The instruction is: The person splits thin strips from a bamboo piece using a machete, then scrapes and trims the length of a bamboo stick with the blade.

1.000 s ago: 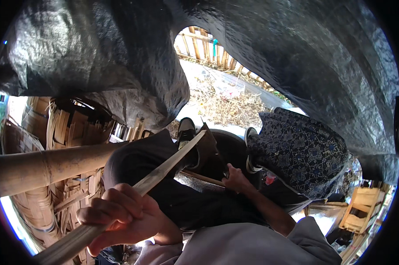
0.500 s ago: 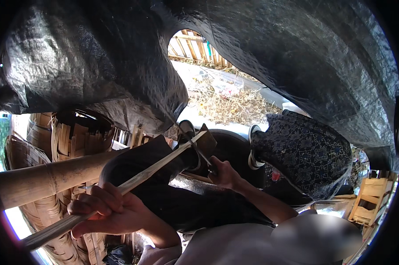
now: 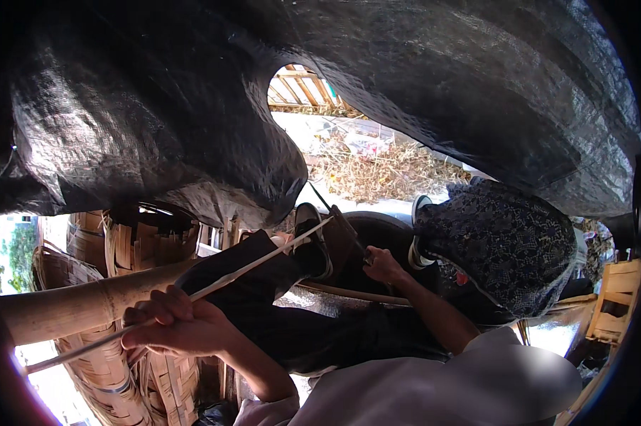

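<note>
At far left a thick bamboo pole (image 3: 72, 309) crosses in front of woven baskets (image 3: 153, 248). The left hand (image 3: 184, 328) is closed around a long pale strip (image 3: 242, 272), which slants up across a dark trouser leg (image 3: 221, 257) to a knife (image 3: 344, 224); I cannot tell whether they touch. The right hand (image 3: 384, 265) grips the knife's handle, and beyond come a patterned cloth (image 3: 494, 248) and a slatted wooden crate (image 3: 618, 298)

1. Strip (image 3: 242, 270) in the left fingers (image 3: 172, 305): smooth, matt wood.
2. Pole (image 3: 86, 305) just left of them: smooth, faintly glossy bamboo.
3. Sheet (image 3: 157, 106) well beyond them: wrinkled, glossy plastic.
4. Drape (image 3: 498, 245) right of the right fingers (image 3: 378, 258): matt cloth.
</note>
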The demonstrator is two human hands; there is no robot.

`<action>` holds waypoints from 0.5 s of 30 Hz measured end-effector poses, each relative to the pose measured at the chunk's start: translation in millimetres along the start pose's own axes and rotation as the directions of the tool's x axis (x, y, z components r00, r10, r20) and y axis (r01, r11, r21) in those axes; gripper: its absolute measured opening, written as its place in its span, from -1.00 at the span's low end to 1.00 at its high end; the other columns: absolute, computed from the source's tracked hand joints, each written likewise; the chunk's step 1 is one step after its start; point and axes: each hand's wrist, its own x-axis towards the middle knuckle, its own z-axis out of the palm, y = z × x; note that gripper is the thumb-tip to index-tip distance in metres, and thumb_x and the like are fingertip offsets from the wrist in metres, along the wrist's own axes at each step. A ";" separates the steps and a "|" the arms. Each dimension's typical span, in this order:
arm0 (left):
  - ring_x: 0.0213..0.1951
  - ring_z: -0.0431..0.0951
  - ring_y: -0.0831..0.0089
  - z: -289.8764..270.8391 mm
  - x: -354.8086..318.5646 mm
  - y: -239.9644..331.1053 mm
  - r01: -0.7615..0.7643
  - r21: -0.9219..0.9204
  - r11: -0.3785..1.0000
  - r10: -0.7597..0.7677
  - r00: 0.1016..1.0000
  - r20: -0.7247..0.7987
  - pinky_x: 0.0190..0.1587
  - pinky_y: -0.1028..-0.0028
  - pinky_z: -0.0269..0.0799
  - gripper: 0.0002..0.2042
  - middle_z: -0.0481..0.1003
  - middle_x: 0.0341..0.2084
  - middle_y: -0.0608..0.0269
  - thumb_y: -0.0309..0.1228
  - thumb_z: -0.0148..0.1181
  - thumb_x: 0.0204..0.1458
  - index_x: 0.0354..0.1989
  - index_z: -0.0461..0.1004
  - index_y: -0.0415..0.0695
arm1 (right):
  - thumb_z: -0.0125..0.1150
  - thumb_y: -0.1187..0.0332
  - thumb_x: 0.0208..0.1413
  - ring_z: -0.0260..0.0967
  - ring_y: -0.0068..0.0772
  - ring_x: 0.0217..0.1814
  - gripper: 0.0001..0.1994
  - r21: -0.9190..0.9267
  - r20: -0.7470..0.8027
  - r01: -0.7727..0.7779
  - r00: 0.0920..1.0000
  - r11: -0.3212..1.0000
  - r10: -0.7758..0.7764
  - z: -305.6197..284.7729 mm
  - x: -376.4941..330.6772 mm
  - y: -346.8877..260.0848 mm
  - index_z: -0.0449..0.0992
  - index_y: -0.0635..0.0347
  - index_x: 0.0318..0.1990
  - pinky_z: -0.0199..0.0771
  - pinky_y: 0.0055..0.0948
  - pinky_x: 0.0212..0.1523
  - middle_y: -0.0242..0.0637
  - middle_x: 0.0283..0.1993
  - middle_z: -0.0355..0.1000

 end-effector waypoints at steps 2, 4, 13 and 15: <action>-0.76 -0.11 0.74 1.8 4.2 -3.8 -0.008 0.060 0.998 0.010 0.999 -0.033 -0.74 0.75 -0.12 -0.59 -0.06 -0.77 0.50 0.02 -0.31 0.11 -0.57 0.16 -0.05 | 0.13 0.38 -0.26 0.39 0.02 -0.34 -0.71 0.018 0.006 0.068 0.998 0.998 -0.068 -1.7 -3.8 -13.6 0.37 0.25 -0.29 0.41 -0.24 -0.37 -0.02 -0.51 0.40; -0.77 -0.10 0.74 3.4 7.9 -4.9 0.008 0.062 0.998 -0.006 0.999 -0.038 -0.75 0.74 -0.11 -0.59 -0.04 -0.78 0.50 0.00 -0.29 0.12 -0.61 0.13 -0.05 | 0.12 0.43 -0.25 0.39 0.01 -0.41 -0.71 0.045 0.018 0.171 0.985 0.984 -0.172 -4.4 -8.2 -44.4 0.34 0.25 -0.27 0.39 -0.24 -0.45 -0.04 -0.57 0.37; -0.78 -0.01 0.71 27.2 9.1 -15.4 -0.019 0.056 0.998 0.020 1.000 -0.022 -0.76 0.72 -0.09 -0.61 0.01 -0.78 0.46 -0.02 -0.22 0.11 -0.59 0.15 -0.08 | 0.12 0.46 -0.20 0.39 -0.01 -0.51 -0.74 0.286 0.022 0.460 0.874 0.840 -0.486 -26.3 -50.1 -135.9 0.27 0.31 -0.30 0.34 -0.29 -0.60 0.00 -0.64 0.33; -0.78 -0.01 0.71 29.1 8.2 -14.6 -0.020 0.057 0.998 0.023 0.999 -0.047 -0.76 0.72 -0.10 -0.61 0.00 -0.78 0.47 -0.02 -0.22 0.10 -0.58 0.15 -0.08 | 0.12 0.43 -0.16 0.37 0.04 -0.50 -0.70 0.282 0.050 0.454 0.873 0.846 -0.485 -32.7 -57.5 -158.7 0.24 0.32 -0.23 0.34 -0.25 -0.59 0.02 -0.64 0.33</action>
